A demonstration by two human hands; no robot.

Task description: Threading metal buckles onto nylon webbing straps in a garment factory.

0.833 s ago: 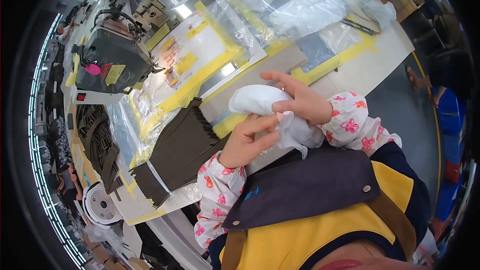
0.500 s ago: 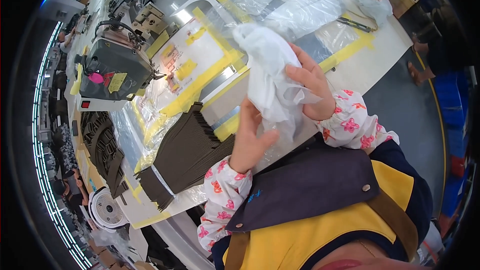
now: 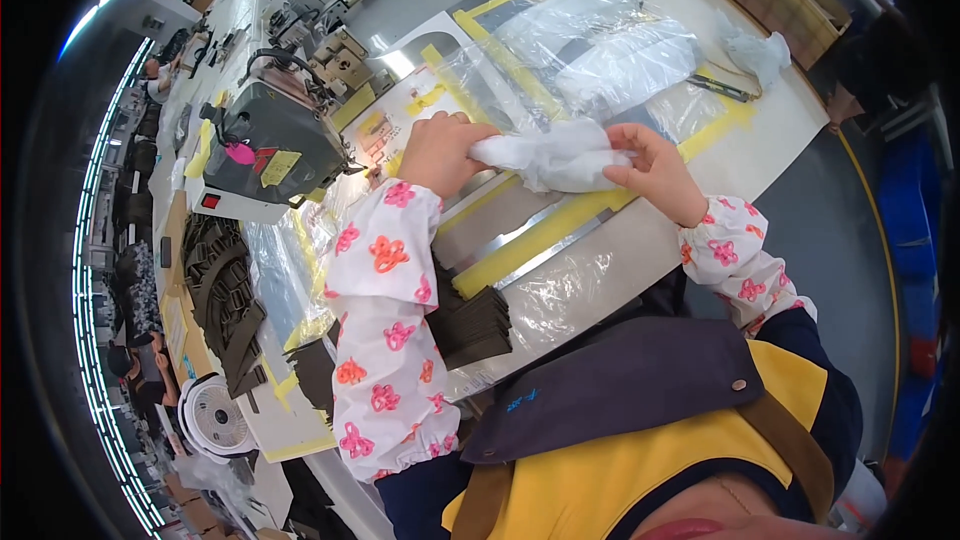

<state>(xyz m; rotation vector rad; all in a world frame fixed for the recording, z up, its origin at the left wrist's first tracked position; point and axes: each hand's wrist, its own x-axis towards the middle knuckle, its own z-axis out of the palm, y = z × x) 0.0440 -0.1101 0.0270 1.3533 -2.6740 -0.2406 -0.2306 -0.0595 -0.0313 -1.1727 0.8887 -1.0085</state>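
Your left hand point(image 3: 440, 152) and right hand point(image 3: 652, 172) each pinch one end of a crumpled white plastic bag point(image 3: 555, 158), stretched between them just above the tabletop point(image 3: 770, 140). The film looks light, limp and slippery, so grip gathered folds rather than a single layer. Stiffer dark fabric pieces point(image 3: 470, 318) lie stacked near your left sleeve, beside the grey sewing machine point(image 3: 275, 140).

We cannot see the left hand's point(image 3: 447, 150) fingertips, buried in the crumpled white plastic bag point(image 3: 555, 155). The left sleeve point(image 3: 385, 330) covers part of the stack of dark fabric pieces point(image 3: 470, 318). Distant workstations along the rim blur together.
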